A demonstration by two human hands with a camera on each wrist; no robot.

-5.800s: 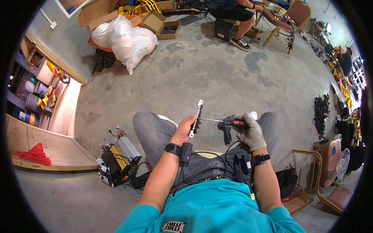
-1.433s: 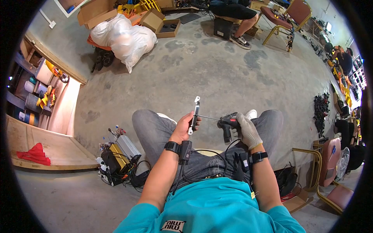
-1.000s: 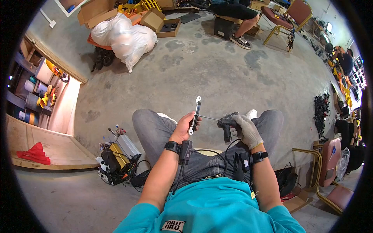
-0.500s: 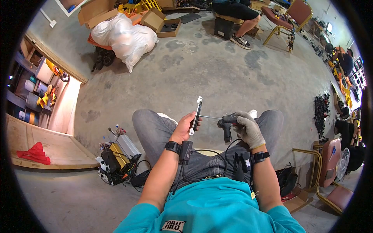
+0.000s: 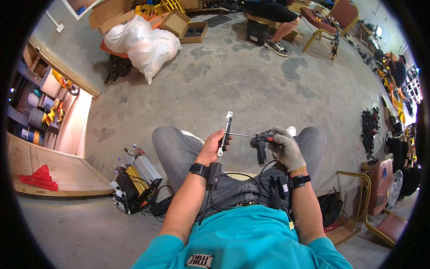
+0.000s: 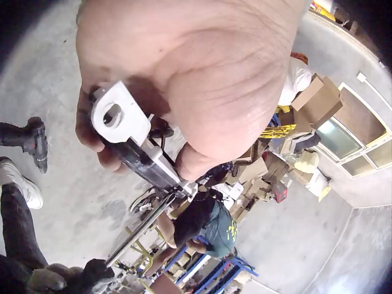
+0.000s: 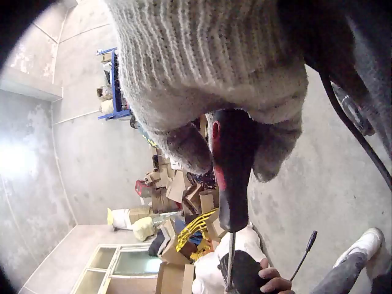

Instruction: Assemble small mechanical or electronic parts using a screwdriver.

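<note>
Held in my bare left hand [image 5: 210,149] is a slim black bar [image 5: 226,132] with white brackets at both ends, standing nearly upright in the head view. One holed bracket [image 6: 122,116] shows close up in the left wrist view. My gloved right hand [image 5: 287,151] grips a screwdriver [image 7: 234,177] by its black and red handle, fingertips round the handle's rear part. Its long metal shaft [image 5: 242,135] points left and meets the bar's middle beside the left fingers. Beyond the screwdriver handle, a black cordless drill [image 6: 35,144] lies on the floor.
A metal box with cables [image 5: 145,172] sits by the left knee. Farther off are a white sack [image 5: 143,47], cardboard boxes [image 5: 186,28] and a seated person's leg [image 5: 282,32]. A chair [image 5: 380,188] stands at right. Black cables [image 5: 260,184] cross the lap.
The screwdriver handle has turned, so its red part shows again, and the right fingers have shifted on it. Over the last second the bar has barely moved.
</note>
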